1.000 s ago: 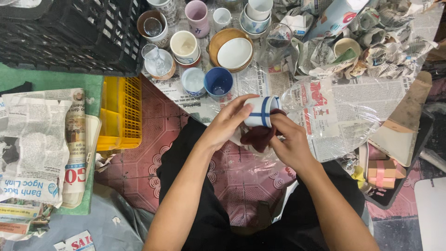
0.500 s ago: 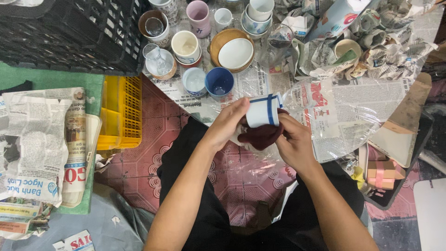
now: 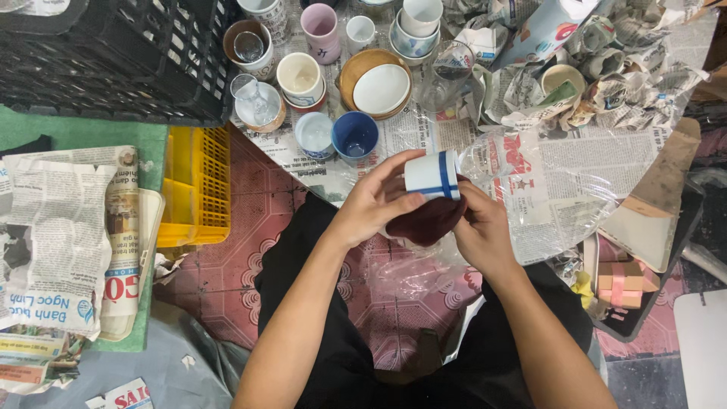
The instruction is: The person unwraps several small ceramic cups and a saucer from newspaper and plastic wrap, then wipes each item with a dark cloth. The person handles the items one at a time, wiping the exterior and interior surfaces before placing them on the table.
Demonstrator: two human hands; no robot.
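While your left hand (image 3: 371,208) clamps the white blue-striped cup (image 3: 432,176) near the blue bowl (image 3: 354,138), your right hand (image 3: 477,227) fingers press the maroon cloth (image 3: 428,220) beneath it; wiping seems underway, so turn the cup gently.

From my feed there are hardly any proper packages. I see a small stack of tan cardboard boxes with pink tape (image 3: 625,282) at the right, sitting on a dark tray beside the legs. A white paper-wrapped roll with red and blue print (image 3: 547,29) leans at the top right among crumpled newsprint. Bottom left, a torn white scrap of printed paper with red lettering (image 3: 127,395) lies on the grey sheet. No screens or signs anywhere I can spot.
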